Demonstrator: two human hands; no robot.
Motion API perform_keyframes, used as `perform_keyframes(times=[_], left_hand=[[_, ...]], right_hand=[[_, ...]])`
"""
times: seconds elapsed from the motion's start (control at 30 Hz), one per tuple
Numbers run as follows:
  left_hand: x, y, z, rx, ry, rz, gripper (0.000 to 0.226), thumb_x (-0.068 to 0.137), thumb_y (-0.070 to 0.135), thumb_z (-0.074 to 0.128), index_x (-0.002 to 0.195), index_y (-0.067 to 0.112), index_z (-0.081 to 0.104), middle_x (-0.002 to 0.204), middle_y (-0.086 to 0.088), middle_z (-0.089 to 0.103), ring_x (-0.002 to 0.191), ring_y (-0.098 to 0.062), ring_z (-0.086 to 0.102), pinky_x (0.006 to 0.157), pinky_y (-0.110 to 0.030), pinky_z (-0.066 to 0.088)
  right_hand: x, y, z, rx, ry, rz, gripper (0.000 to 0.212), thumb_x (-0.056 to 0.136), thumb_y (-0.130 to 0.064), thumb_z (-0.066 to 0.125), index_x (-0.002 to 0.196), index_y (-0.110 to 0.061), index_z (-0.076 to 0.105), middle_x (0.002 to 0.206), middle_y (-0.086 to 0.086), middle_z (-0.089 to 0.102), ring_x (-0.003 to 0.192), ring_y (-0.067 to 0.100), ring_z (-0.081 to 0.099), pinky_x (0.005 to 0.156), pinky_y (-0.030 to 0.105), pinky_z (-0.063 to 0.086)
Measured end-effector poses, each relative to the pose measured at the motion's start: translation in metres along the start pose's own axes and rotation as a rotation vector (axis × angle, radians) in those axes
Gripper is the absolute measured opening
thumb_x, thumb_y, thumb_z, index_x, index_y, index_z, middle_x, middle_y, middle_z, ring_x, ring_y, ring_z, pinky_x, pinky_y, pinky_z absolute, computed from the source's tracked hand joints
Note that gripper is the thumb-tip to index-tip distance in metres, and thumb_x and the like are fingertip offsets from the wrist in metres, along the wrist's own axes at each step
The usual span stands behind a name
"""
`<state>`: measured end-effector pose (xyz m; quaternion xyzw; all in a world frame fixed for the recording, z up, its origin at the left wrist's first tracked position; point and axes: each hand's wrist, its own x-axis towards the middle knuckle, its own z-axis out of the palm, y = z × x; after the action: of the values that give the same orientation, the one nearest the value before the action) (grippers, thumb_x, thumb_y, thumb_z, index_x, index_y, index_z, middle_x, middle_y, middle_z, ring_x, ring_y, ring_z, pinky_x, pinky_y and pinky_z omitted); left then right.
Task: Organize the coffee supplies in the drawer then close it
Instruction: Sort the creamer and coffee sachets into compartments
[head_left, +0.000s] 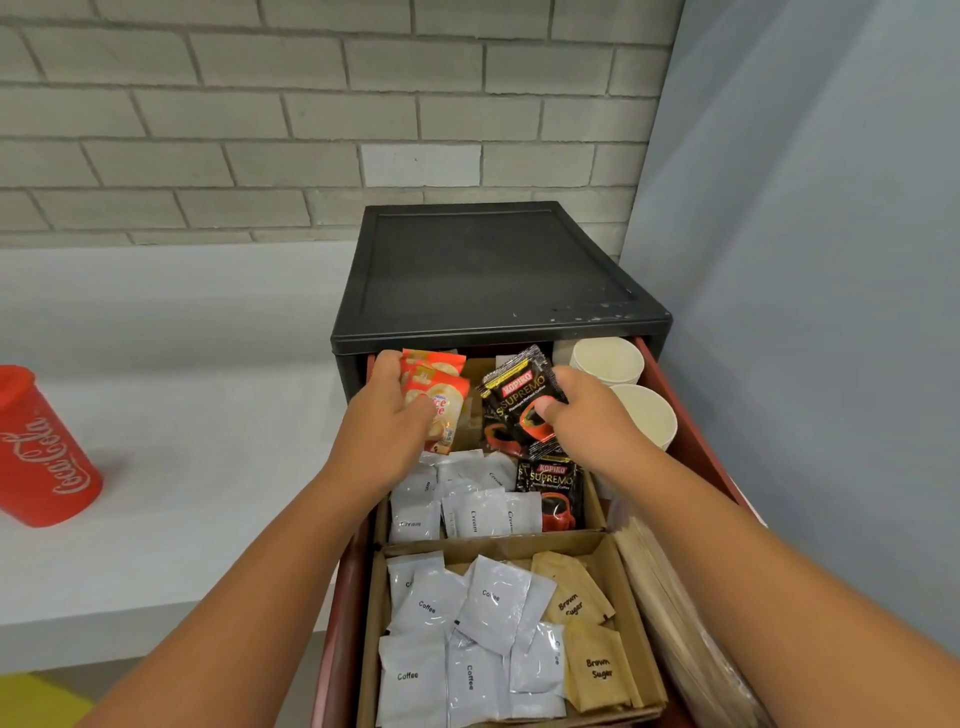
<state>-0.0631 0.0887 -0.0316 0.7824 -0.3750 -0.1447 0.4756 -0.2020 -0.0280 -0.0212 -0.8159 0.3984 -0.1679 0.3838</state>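
Observation:
The red drawer (691, 431) of a black cabinet (493, 270) stands pulled out toward me. My left hand (387, 415) grips a few orange coffee-mix sachets (439, 397) over the drawer's back left. My right hand (582, 415) pinches a black Kopiko Supremo sachet (519, 387) beside them, above another black sachet (553, 491). White cream sachets (467, 506) fill the middle cardboard section. The near cardboard box (631, 618) holds white coffee sachets (457, 644) and brown sugar sachets (587, 639).
Paper cups (626, 384) lie stacked along the drawer's right side, with a bundle of brown wrapped sticks (675, 613) nearer me. A red Coca-Cola tumbler (39, 452) stands on the white counter (182, 415) at the left. A blue wall (831, 312) is close on the right.

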Motion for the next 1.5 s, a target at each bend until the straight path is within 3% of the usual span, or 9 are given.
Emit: perform_keyframes(times=[0.2, 0.4, 0.53, 0.63, 0.83, 1.07, 1.2, 1.37, 1.5], left_hand=[[0.001, 0.005, 0.009, 0.353, -0.214, -0.007, 0.045, 0.091, 0.013, 0.057, 0.129, 0.018, 0.035, 0.126, -0.005, 0.056, 0.109, -0.022, 0.057, 0.07, -0.022, 0.047], [0.003, -0.004, 0.03, 0.524, -0.471, -0.227, 0.07, 0.088, 0.006, 0.057, 0.143, 0.019, 0.015, 0.102, -0.006, 0.055, 0.074, -0.011, 0.053, 0.053, -0.021, 0.043], [0.003, -0.004, 0.035, 0.693, -0.455, -0.199, 0.086, 0.085, 0.014, 0.063, 0.149, 0.022, 0.006, 0.149, -0.011, 0.027, 0.128, -0.03, 0.042, 0.089, -0.033, 0.046], [0.004, 0.005, 0.043, 0.776, -0.287, -0.012, 0.063, 0.087, 0.021, 0.06, 0.142, 0.017, 0.029, 0.144, -0.009, 0.033, 0.129, -0.027, 0.039, 0.098, -0.034, 0.043], [0.013, 0.027, 0.084, 0.62, -0.417, -0.014, 0.037, 0.088, 0.032, 0.059, 0.117, 0.009, 0.055, 0.106, -0.007, 0.059, 0.087, -0.017, 0.053, 0.064, -0.023, 0.045], [0.021, 0.014, 0.115, 0.385, -0.423, -0.263, 0.04, 0.081, 0.009, 0.069, 0.118, 0.004, 0.056, 0.1, -0.009, 0.057, 0.097, -0.025, 0.06, 0.082, -0.031, 0.052], [0.017, 0.011, 0.118, 0.087, -0.386, -0.395, 0.065, 0.075, -0.003, 0.072, 0.131, 0.009, 0.042, 0.121, -0.014, 0.055, 0.111, -0.029, 0.055, 0.09, -0.034, 0.05], [0.014, 0.017, 0.102, 0.032, -0.412, -0.29, 0.039, 0.082, 0.005, 0.068, 0.118, 0.01, 0.054, 0.101, -0.007, 0.061, 0.085, -0.017, 0.057, 0.055, -0.018, 0.042], [0.02, 0.027, 0.078, -0.046, -0.343, -0.203, 0.01, 0.086, 0.011, 0.065, 0.094, 0.014, 0.06, 0.085, -0.004, 0.063, 0.067, -0.012, 0.055, 0.052, -0.021, 0.04]], right_hand=[[-0.012, 0.005, -0.006, 0.121, 0.087, 0.016, 0.028, 0.098, -0.013, 0.045, 0.125, -0.02, 0.044, 0.104, -0.005, 0.052, 0.091, 0.01, 0.052, 0.055, 0.016, 0.039], [-0.017, 0.008, -0.013, 0.223, 0.166, -0.015, 0.02, 0.098, -0.014, 0.044, 0.114, -0.027, 0.043, 0.101, -0.01, 0.052, 0.078, 0.004, 0.054, 0.052, 0.012, 0.042], [-0.016, 0.011, -0.025, 0.319, 0.241, -0.038, 0.02, 0.098, -0.016, 0.046, 0.111, -0.032, 0.045, 0.099, -0.013, 0.055, 0.082, 0.004, 0.058, 0.053, 0.011, 0.042], [-0.014, 0.017, -0.033, 0.398, 0.306, -0.038, 0.021, 0.097, -0.015, 0.047, 0.11, -0.031, 0.049, 0.108, -0.006, 0.061, 0.091, 0.008, 0.061, 0.058, 0.016, 0.046], [-0.011, 0.016, -0.042, 0.496, 0.394, -0.011, 0.024, 0.094, -0.011, 0.049, 0.114, -0.024, 0.053, 0.114, 0.003, 0.064, 0.103, 0.024, 0.063, 0.086, 0.047, 0.055], [-0.011, 0.018, -0.044, 0.52, 0.394, -0.025, 0.022, 0.095, -0.013, 0.049, 0.112, -0.026, 0.052, 0.113, 0.002, 0.064, 0.103, 0.022, 0.063, 0.082, 0.041, 0.056], [-0.012, 0.019, -0.044, 0.527, 0.365, -0.033, 0.022, 0.096, -0.013, 0.047, 0.114, -0.025, 0.051, 0.115, 0.001, 0.063, 0.102, 0.019, 0.063, 0.067, 0.025, 0.054], [-0.012, 0.019, -0.04, 0.529, 0.341, -0.027, 0.029, 0.095, -0.015, 0.051, 0.123, -0.021, 0.052, 0.118, 0.001, 0.063, 0.106, 0.019, 0.062, 0.082, 0.036, 0.056], [-0.013, 0.019, -0.04, 0.518, 0.346, -0.063, 0.036, 0.091, -0.014, 0.058, 0.126, -0.02, 0.054, 0.118, -0.001, 0.064, 0.105, 0.016, 0.063, 0.077, 0.028, 0.056]])
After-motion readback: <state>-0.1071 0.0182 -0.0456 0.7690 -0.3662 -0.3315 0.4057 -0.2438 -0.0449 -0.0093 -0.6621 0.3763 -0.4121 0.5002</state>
